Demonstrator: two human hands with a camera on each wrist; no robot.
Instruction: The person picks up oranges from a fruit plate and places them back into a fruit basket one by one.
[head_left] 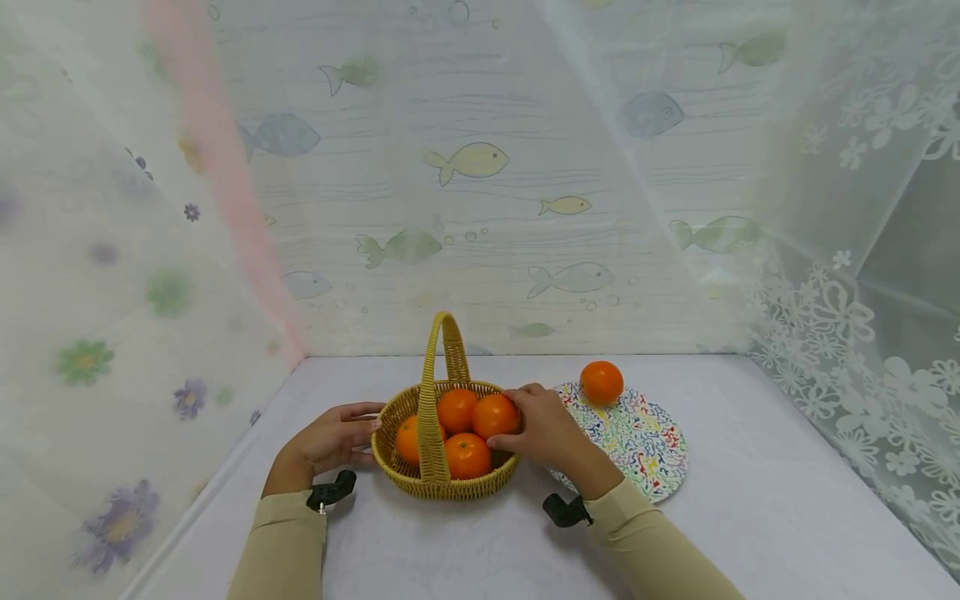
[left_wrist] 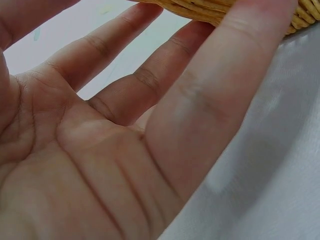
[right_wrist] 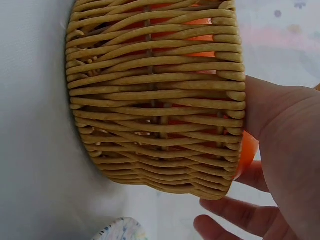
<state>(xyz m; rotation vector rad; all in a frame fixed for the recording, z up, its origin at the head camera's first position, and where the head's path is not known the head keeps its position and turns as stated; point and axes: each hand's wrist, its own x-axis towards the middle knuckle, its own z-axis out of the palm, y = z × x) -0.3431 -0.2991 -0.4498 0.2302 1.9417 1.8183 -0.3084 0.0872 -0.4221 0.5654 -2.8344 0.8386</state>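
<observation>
A yellow wicker basket [head_left: 465, 489] with a tall arched handle stands on the table, several oranges [head_left: 468, 457] inside it. At its left side, my left hand [head_left: 333, 437] touches the wicker with extended fingers; in the left wrist view the fingertips meet the woven wall [left_wrist: 192, 11] and the palm is bare. Over the right rim, my right hand [head_left: 543, 425] holds the rightmost orange [head_left: 495, 416], thumb in front and fingers behind. From the right wrist view, that orange [right_wrist: 247, 155] shows partly past the rim, the weave hiding the rest.
Right of the basket lies a round plate [head_left: 660, 442] with a multicoloured squiggle pattern, and one orange [head_left: 602, 383] sits near its back edge. A white cloth covers the table [head_left: 420, 550]. Printed curtains with fish [head_left: 476, 160] and flowers close off the back and sides.
</observation>
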